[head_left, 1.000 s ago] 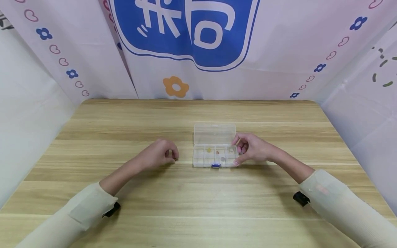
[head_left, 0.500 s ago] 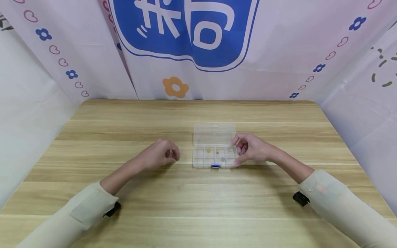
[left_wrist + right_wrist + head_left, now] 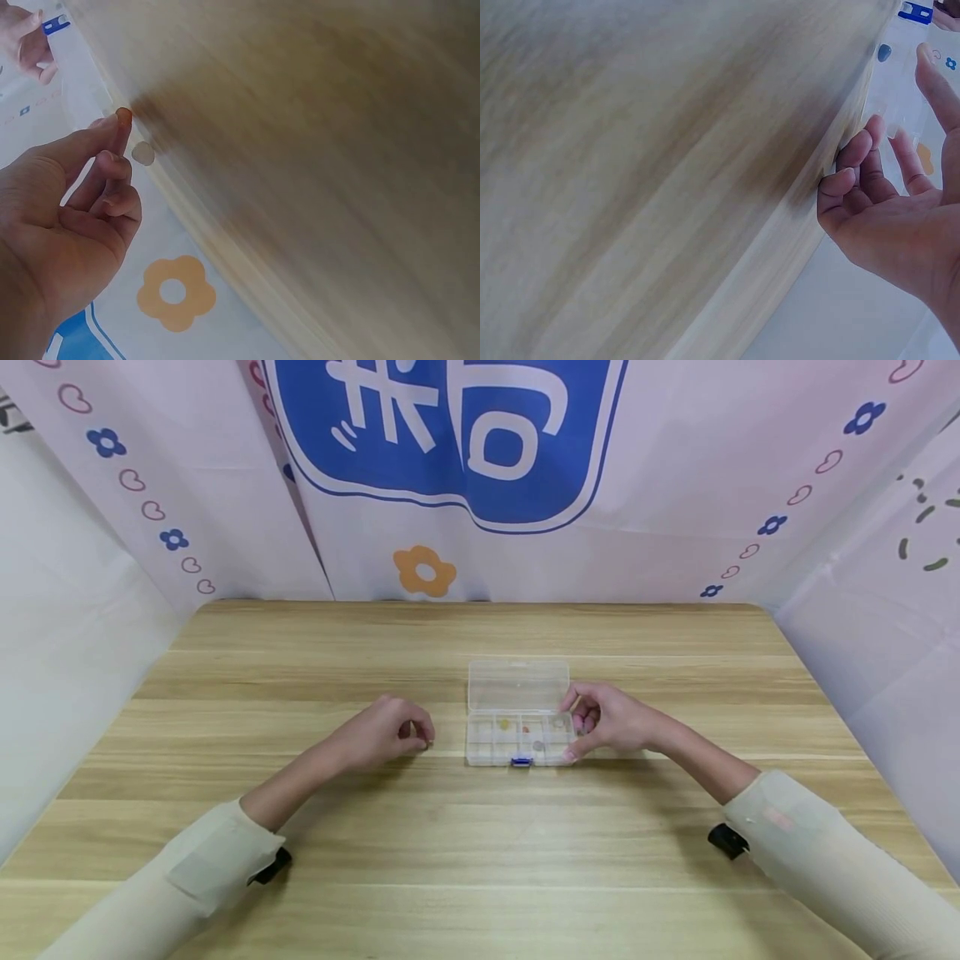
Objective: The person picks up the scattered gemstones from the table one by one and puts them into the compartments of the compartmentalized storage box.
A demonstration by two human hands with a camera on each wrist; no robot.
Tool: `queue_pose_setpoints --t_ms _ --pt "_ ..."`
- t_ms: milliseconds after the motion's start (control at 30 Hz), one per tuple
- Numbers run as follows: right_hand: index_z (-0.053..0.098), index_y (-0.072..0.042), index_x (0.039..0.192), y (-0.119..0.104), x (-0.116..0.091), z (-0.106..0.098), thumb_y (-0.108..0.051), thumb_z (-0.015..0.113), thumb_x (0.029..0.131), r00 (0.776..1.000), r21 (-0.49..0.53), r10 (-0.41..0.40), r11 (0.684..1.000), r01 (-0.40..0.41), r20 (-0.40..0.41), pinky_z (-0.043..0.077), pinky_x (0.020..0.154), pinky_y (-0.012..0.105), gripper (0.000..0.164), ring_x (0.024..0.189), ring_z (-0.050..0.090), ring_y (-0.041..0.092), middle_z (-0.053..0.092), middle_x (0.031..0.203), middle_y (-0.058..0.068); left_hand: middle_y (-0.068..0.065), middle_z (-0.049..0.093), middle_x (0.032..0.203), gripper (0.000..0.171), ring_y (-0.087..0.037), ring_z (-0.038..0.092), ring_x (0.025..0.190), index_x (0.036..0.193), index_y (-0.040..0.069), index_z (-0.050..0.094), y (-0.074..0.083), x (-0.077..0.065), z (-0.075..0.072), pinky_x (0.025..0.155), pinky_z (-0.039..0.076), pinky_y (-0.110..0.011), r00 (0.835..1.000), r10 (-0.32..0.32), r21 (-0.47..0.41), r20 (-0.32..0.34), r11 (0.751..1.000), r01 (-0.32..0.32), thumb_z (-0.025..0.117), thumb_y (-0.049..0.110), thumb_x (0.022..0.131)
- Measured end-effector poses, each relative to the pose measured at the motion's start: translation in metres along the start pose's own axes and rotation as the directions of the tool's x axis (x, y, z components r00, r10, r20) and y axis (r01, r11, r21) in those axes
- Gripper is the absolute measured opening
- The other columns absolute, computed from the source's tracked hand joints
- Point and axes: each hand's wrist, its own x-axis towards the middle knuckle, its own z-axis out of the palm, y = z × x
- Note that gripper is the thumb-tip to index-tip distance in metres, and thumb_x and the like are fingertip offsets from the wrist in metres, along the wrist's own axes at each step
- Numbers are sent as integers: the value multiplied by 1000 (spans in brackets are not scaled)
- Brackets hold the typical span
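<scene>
A clear plastic compartment box [image 3: 480, 750] lies on the table with its lid [image 3: 518, 686] open toward the back. My right hand [image 3: 618, 718] holds its right end, thumb at the front corner and index finger at the back. In the right wrist view a dark oval piece [image 3: 884, 52] shows inside the box. My left hand [image 3: 382, 732] is low over the table, left of the box. Its thumb and index finger pinch a small orange-brown piece [image 3: 124, 116]. A pale, flat, rounded piece [image 3: 142, 154] shows just beyond those fingers in the left wrist view.
Inside the box are a yellow piece [image 3: 504, 724], an orange-red piece [image 3: 526, 729] and a grey piece [image 3: 538, 746], in separate compartments. A blue latch [image 3: 522, 762] is on the box's front. White printed cloth [image 3: 637, 560] stands behind the wooden table [image 3: 480, 860].
Both hands stay nearly where they were. The left fingertips shift only very slightly, and the box stays in place under the right hand.
</scene>
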Motion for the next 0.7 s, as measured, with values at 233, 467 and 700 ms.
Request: queue_pose_setpoints --t_ms 233,467,700 --pt "57 4 113 -1 1 0 0 92 75 1000 -14 4 1000 -4 -5 46 67 23 52 76 52 20 59 85 12 0 73 82 10 -11 61 73 88 5 76 2 -1 -4 65 52 -25 999 12 -56 -33 998 -14 75 -5 90" --pt "57 5 113 -1 1 0 1 91 75 1000 -5 0 1000 0 -3 46 67 23 52 75 52 20 59 84 13 -3 74 84 8 -16 66 79 90 4 77 3 -1 -6 71 55 -29 999 -19 -121 -40 993 15 75 -4 92" --pt "57 6 113 -1 0 0 1 92 74 1000 -7 -1 1000 1 -2 47 67 22 52 75 53 19 60 83 12 -6 74 86 6 -19 70 82 92 0 76 7 -1 -8 74 58 -31 997 -40 -182 -59 983 29 74 -5 93"
